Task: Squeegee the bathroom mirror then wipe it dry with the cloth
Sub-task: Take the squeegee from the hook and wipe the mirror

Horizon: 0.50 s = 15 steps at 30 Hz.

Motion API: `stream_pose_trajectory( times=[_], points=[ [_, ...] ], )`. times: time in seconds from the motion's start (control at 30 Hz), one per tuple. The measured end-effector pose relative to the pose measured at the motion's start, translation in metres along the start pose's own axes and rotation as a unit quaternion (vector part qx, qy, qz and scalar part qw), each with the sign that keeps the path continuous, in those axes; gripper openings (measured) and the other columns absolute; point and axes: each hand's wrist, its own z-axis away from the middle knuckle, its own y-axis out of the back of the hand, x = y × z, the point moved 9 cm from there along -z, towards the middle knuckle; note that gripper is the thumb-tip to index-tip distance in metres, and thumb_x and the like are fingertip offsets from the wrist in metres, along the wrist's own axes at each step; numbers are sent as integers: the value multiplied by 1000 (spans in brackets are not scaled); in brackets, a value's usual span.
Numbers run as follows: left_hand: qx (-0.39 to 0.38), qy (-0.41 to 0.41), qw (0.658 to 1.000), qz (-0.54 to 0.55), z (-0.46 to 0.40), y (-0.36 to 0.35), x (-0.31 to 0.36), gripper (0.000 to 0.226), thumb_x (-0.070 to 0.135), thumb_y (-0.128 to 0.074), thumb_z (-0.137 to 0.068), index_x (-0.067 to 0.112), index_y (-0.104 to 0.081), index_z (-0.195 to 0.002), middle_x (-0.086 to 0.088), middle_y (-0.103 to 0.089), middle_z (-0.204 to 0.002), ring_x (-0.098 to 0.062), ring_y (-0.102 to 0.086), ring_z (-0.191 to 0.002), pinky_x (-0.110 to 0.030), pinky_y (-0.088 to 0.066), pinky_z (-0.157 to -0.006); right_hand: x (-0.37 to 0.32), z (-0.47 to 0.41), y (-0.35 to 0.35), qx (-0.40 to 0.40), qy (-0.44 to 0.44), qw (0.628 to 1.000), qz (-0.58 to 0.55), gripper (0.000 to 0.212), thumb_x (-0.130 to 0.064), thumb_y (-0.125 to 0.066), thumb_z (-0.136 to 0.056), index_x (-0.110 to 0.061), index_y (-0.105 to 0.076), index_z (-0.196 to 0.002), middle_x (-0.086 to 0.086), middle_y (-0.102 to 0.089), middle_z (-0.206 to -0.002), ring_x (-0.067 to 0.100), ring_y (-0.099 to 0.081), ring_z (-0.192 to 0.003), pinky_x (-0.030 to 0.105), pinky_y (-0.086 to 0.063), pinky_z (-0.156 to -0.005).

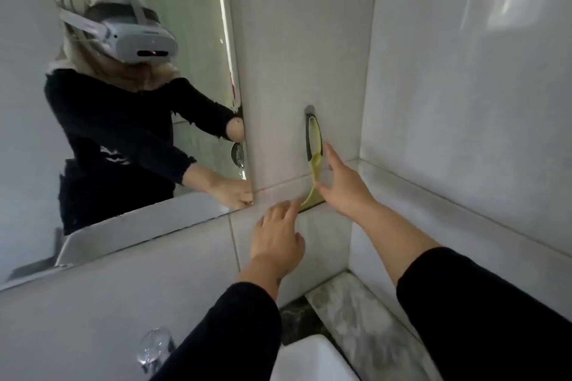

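Big mirror fills the left wall, not squeegeed yet. The yellow-green squeegee hangs on a wall hook just right of it, blade end down at the tile ledge. Right hand is spread around the handle, not gripping; left hand is spread too, one finger near the blade. I'd grab mid-handle and lift up off the hook, not yank outward.
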Motion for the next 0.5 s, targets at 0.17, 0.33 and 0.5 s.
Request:
stream_pose_trajectory(
  times=[0.17,0.33,0.5],
  points=[
    [34,1,998,-44,-13,-22,-2,73,23,-46,-89,28,-9,-151,3,-25,-151,-21,-22,-137,-37,-20,-111,-10,-33,-2,111,29,992,-48,88,-24,-64,-89,-41,-2,-150,11,-55,-109,26,-58,-94,35,-46,-84],
    [30,2,997,-75,-15,-30,-5,66,26,-45,-89,24,-18,-150,-1,-26,-148,-24,-22,-134,-37,-20,-110,-3,-42,0,144,42,987,-54,86,-12,-62,-90,-46,-10,-149,10,-58,-97,25,-58,-84,42,-51,-86],
    [89,15,995,-50,-10,-18,5,60,28,-48,-88,23,-31,-146,-4,-37,-142,-27,-31,-130,-41,-21,-112,-9,-37,11,143,59,986,-67,89,-13,-65,-87,-46,-10,-149,9,-62,-102,24,-59,-84,42,-51,-86]
  ],
)
